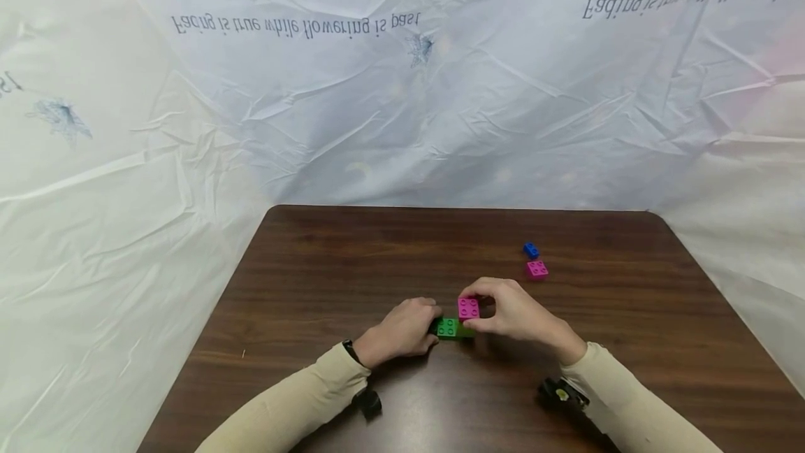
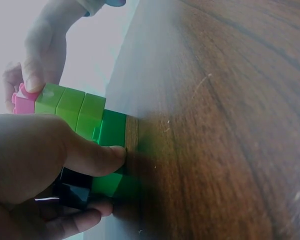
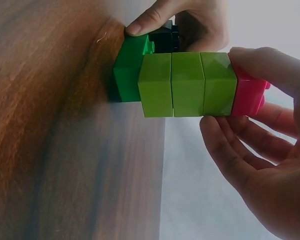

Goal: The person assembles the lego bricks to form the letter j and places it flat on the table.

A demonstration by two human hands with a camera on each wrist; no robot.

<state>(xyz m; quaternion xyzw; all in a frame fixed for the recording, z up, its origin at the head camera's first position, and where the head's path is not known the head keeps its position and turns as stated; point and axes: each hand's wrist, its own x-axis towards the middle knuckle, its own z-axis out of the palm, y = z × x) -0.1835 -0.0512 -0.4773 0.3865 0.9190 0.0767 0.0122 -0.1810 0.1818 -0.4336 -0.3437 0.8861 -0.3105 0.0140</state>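
Observation:
Lime green bricks [image 3: 187, 85] are stacked on one end of a dark green brick [image 1: 447, 328] that lies on the table. A pink brick [image 1: 468, 308] with studs tops this column. My right hand [image 1: 512, 311] pinches the pink brick between thumb and fingers, a fingertip also at the uppermost lime brick. At the other end of the base, my left hand [image 1: 407, 327] grips the dark green brick low down, thumb on one side and fingers on the other. A black brick [image 2: 74, 187] sits on the base there, partly hidden by the left hand.
Farther back on the brown wooden table [image 1: 352, 250] lie a second pink brick [image 1: 537, 270] and a small blue brick [image 1: 531, 251], close together, right of the hands. A pale printed sheet [image 1: 402, 110] hangs behind the table and around its sides.

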